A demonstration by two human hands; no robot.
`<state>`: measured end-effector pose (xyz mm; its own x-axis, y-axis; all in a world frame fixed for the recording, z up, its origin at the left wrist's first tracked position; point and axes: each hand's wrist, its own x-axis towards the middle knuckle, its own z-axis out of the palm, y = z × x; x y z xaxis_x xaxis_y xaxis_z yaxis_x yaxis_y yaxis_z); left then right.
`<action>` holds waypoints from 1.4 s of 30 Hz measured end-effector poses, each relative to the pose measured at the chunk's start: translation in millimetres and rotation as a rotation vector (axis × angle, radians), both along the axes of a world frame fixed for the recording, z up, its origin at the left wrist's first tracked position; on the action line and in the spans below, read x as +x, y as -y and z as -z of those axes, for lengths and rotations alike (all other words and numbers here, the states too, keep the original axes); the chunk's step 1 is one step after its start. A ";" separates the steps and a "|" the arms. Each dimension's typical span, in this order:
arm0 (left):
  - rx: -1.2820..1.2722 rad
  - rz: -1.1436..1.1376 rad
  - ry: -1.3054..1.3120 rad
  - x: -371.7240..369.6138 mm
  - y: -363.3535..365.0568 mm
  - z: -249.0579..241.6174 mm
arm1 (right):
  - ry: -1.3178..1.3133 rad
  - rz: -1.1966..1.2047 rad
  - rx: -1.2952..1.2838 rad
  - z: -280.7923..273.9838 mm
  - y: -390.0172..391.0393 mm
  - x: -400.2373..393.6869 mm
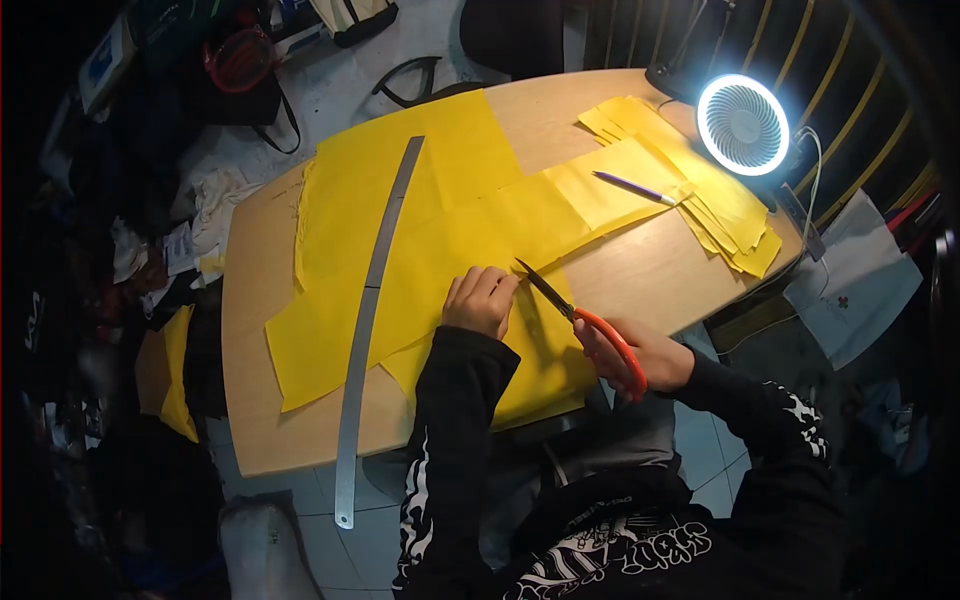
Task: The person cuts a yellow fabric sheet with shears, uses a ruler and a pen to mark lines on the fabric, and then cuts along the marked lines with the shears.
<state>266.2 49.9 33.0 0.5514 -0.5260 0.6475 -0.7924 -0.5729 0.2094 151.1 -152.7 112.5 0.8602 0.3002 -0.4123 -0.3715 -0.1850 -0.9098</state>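
My right hand (650, 355) is closed round the orange handles of a pair of scissors (612, 345). Their dark blades point up and left, with the tips at the edge of a yellow sheet (450, 235). Just left of the tips, my left hand (482, 300) has its fingers bent together on that edge, gripping the sheet; the thumb is mostly hidden. The sheet looks like thin fabric or soft paper and lies over other yellow pieces. A long steel ruler (378, 265) rests across the yellow material, its lower end reaching past the table's front edge.
A purple pen (630, 186) lies on the yellow material at the right. Stacked yellow pieces (725, 225) sit on the wooden table (640, 275) beside a lit round fan lamp (743, 125). A white bag (855, 285) hangs off the right side. Clutter covers the floor at left.
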 end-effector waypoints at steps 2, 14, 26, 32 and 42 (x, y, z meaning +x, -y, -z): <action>-0.014 0.003 0.006 0.4 0.4 0.1 | 0.026 -0.008 0.013 7.2 1.6 0.2; -0.011 -0.001 -0.016 -0.1 1.7 1.3 | -0.122 0.035 0.066 13.0 -0.7 -3.1; -0.039 0.003 -0.006 -0.1 1.9 -0.7 | -0.142 0.054 0.121 14.6 -10.0 2.6; -0.043 0.000 0.001 -0.1 1.9 -1.1 | -0.127 0.032 0.125 12.0 -11.3 4.1; -0.092 0.012 0.031 1.3 2.1 -3.9 | -0.038 0.052 0.093 20.5 -9.2 2.7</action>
